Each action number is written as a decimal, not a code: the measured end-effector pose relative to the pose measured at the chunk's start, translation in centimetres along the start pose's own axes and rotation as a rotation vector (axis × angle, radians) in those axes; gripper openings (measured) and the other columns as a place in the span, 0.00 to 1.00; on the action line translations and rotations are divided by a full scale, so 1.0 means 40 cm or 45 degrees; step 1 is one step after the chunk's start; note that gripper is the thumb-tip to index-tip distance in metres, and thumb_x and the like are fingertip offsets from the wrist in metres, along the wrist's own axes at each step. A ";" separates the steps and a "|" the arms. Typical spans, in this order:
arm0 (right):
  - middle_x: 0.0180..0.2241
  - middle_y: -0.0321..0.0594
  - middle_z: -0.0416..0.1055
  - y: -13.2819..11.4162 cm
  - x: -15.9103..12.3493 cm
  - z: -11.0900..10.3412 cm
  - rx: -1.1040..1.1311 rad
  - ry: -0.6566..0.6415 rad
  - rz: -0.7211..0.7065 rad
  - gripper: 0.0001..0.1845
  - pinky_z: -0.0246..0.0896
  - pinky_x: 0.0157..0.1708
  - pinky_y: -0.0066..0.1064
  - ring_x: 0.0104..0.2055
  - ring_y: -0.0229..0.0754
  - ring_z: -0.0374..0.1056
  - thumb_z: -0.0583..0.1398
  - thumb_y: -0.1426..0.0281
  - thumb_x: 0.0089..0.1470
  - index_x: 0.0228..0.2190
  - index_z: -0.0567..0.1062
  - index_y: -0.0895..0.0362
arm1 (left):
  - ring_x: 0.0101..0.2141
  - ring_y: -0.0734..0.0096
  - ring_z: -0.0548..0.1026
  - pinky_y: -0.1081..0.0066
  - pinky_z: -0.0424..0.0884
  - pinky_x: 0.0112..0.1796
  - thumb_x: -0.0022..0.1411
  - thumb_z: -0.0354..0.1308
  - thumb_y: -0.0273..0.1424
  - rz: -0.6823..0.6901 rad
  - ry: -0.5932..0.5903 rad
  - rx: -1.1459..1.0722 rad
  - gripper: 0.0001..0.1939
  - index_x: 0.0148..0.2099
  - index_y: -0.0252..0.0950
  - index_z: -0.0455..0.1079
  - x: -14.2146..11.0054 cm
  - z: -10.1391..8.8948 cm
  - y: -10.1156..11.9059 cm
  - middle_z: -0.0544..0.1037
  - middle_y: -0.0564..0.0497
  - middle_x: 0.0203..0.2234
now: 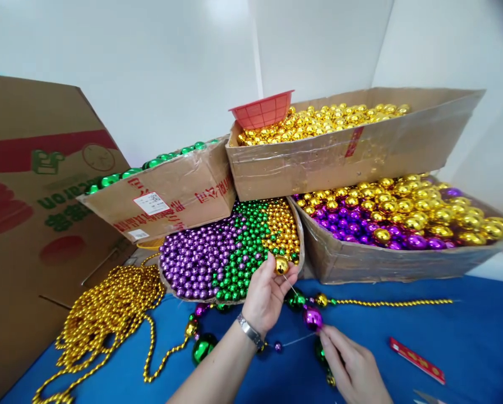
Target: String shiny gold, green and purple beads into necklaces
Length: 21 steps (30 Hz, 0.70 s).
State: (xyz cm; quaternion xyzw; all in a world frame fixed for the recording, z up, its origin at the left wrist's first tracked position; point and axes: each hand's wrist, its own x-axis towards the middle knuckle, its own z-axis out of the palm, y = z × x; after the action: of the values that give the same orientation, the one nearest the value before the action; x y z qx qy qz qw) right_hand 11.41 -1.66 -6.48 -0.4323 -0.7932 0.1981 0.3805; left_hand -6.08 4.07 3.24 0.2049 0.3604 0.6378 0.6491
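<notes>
Between the thumb and fingers of my left hand is a shiny gold bead. A thin clear string runs down from that bead. My right hand pinches the string just below a large purple bead. Another stretch of string leads left from my right fingertips to a small purple bead. Behind and between my hands lies a beaded strand with a green bead and a gold bead. Part of this strand is hidden by my left wrist, which wears a metal watch.
A bin of small purple, green and gold beads stands ahead. Cardboard boxes hold larger gold beads, mixed gold and purple ones, and green ones. Gold bead chain is heaped left. A red packet lies right.
</notes>
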 end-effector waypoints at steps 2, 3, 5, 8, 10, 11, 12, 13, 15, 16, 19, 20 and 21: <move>0.28 0.41 0.73 0.002 -0.002 0.004 -0.031 0.012 -0.017 0.14 0.67 0.30 0.23 0.29 0.39 0.72 0.48 0.67 0.62 0.36 0.72 0.56 | 0.38 0.66 0.77 0.68 0.73 0.41 0.57 0.57 0.43 0.023 0.013 -0.003 0.18 0.38 0.32 0.69 -0.004 0.000 0.000 0.77 0.45 0.34; 0.29 0.42 0.74 0.003 -0.003 0.006 -0.047 0.021 -0.028 0.14 0.67 0.30 0.23 0.29 0.39 0.72 0.48 0.67 0.61 0.36 0.72 0.56 | 0.38 0.66 0.77 0.68 0.73 0.42 0.56 0.58 0.43 0.033 0.025 -0.008 0.18 0.39 0.32 0.69 -0.005 -0.001 0.000 0.77 0.46 0.34; 0.31 0.42 0.75 0.004 -0.004 0.008 -0.070 0.034 -0.050 0.14 0.68 0.32 0.23 0.31 0.40 0.73 0.48 0.67 0.61 0.36 0.72 0.56 | 0.39 0.66 0.77 0.68 0.73 0.43 0.56 0.58 0.42 0.050 0.048 -0.028 0.17 0.38 0.32 0.69 -0.007 -0.001 0.000 0.78 0.46 0.34; 0.31 0.42 0.75 0.005 -0.004 0.007 -0.079 0.031 -0.064 0.14 0.68 0.33 0.23 0.31 0.40 0.73 0.48 0.67 0.61 0.37 0.72 0.56 | 0.39 0.66 0.76 0.67 0.71 0.46 0.57 0.58 0.41 0.064 0.055 -0.055 0.16 0.37 0.32 0.68 -0.010 0.000 -0.001 0.77 0.46 0.34; 0.30 0.42 0.74 0.003 -0.003 0.006 -0.079 0.028 -0.057 0.14 0.68 0.33 0.23 0.31 0.39 0.73 0.48 0.67 0.61 0.38 0.72 0.56 | 0.40 0.66 0.76 0.66 0.71 0.47 0.57 0.58 0.40 0.080 0.047 -0.047 0.15 0.38 0.32 0.68 -0.015 0.001 -0.003 0.77 0.47 0.35; 0.29 0.41 0.74 0.002 -0.003 0.005 -0.073 0.024 -0.050 0.14 0.68 0.32 0.23 0.30 0.39 0.73 0.48 0.68 0.61 0.39 0.72 0.56 | 0.40 0.66 0.76 0.66 0.71 0.47 0.57 0.58 0.40 0.097 0.044 -0.037 0.15 0.38 0.32 0.67 -0.017 0.002 -0.004 0.77 0.47 0.35; 0.29 0.41 0.74 0.002 -0.002 0.004 -0.066 0.022 -0.044 0.14 0.68 0.32 0.23 0.30 0.39 0.73 0.48 0.68 0.61 0.39 0.72 0.56 | 0.40 0.66 0.76 0.66 0.71 0.46 0.57 0.58 0.39 0.118 0.042 -0.028 0.14 0.39 0.33 0.67 -0.020 0.003 -0.004 0.77 0.47 0.36; 0.28 0.40 0.73 0.001 -0.002 0.004 -0.059 0.022 -0.038 0.14 0.68 0.31 0.22 0.30 0.38 0.73 0.48 0.68 0.61 0.38 0.72 0.56 | 0.40 0.67 0.76 0.65 0.71 0.46 0.57 0.59 0.39 0.137 0.040 -0.025 0.14 0.39 0.33 0.67 -0.023 0.004 -0.005 0.77 0.48 0.36; 0.28 0.40 0.73 0.001 -0.003 0.005 -0.052 0.037 -0.032 0.14 0.68 0.32 0.22 0.30 0.38 0.73 0.48 0.67 0.61 0.37 0.72 0.55 | 0.40 0.67 0.76 0.65 0.71 0.46 0.56 0.59 0.39 0.158 0.038 -0.031 0.14 0.40 0.34 0.66 -0.027 0.004 -0.005 0.77 0.49 0.37; 0.28 0.40 0.74 0.002 -0.003 0.006 -0.054 0.047 -0.032 0.14 0.68 0.32 0.22 0.31 0.38 0.73 0.48 0.67 0.61 0.37 0.73 0.55 | 0.40 0.66 0.76 0.65 0.71 0.46 0.56 0.59 0.40 0.156 0.040 -0.038 0.15 0.40 0.34 0.66 -0.028 0.004 -0.005 0.77 0.49 0.36; 0.32 0.41 0.75 0.004 -0.003 0.008 -0.068 0.043 -0.040 0.14 0.68 0.33 0.23 0.33 0.39 0.73 0.49 0.67 0.61 0.37 0.73 0.55 | 0.41 0.65 0.76 0.65 0.71 0.46 0.57 0.58 0.41 0.146 0.057 -0.049 0.15 0.39 0.34 0.67 -0.029 0.004 -0.007 0.77 0.48 0.36; 0.33 0.42 0.75 0.005 -0.002 0.008 -0.066 0.036 -0.040 0.14 0.68 0.34 0.23 0.33 0.39 0.73 0.48 0.67 0.61 0.38 0.73 0.55 | 0.41 0.65 0.75 0.64 0.70 0.46 0.57 0.58 0.41 0.150 0.057 -0.044 0.15 0.39 0.34 0.67 -0.031 0.003 -0.009 0.77 0.48 0.36; 0.34 0.42 0.75 0.004 -0.001 0.008 -0.057 0.027 -0.032 0.14 0.68 0.34 0.23 0.34 0.40 0.73 0.49 0.67 0.61 0.38 0.72 0.55 | 0.41 0.65 0.75 0.64 0.70 0.46 0.57 0.59 0.40 0.154 0.047 -0.032 0.15 0.39 0.34 0.66 -0.032 0.003 -0.012 0.76 0.48 0.36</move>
State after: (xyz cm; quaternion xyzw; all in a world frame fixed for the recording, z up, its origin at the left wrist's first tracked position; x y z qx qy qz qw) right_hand 11.28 -1.59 -6.80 -0.4328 -0.7986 0.1708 0.3817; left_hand -5.57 2.78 3.25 0.2060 0.3513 0.6840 0.6052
